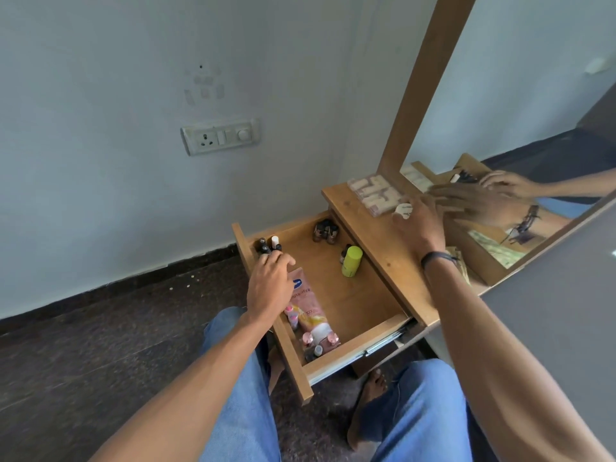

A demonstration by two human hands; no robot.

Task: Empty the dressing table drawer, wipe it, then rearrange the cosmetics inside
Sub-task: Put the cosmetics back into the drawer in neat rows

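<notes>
The wooden drawer [353,301] is pulled out under the dressing table top [376,235]. Inside lie a pink tube [308,306], a yellow-green roll-on [351,261], brown bottles [325,231] at the back and pink-capped bottles [321,341] at the front. My left hand [270,285] reaches into the back left corner, its fingertips touching several small dark bottles [266,246] that stand upright, thumb spread aside. My right hand [420,225], blurred, hovers over the table top with its fingers stretched toward the mirror. A small white jar [402,210] sits by its thumb.
A clear box of small cream pieces [371,193] sits on the table top against the mirror [500,121]. A yellowish cloth [461,261] lies near my right wrist. A wall socket [220,136] is on the left wall. My knees in jeans [240,378] are under the drawer.
</notes>
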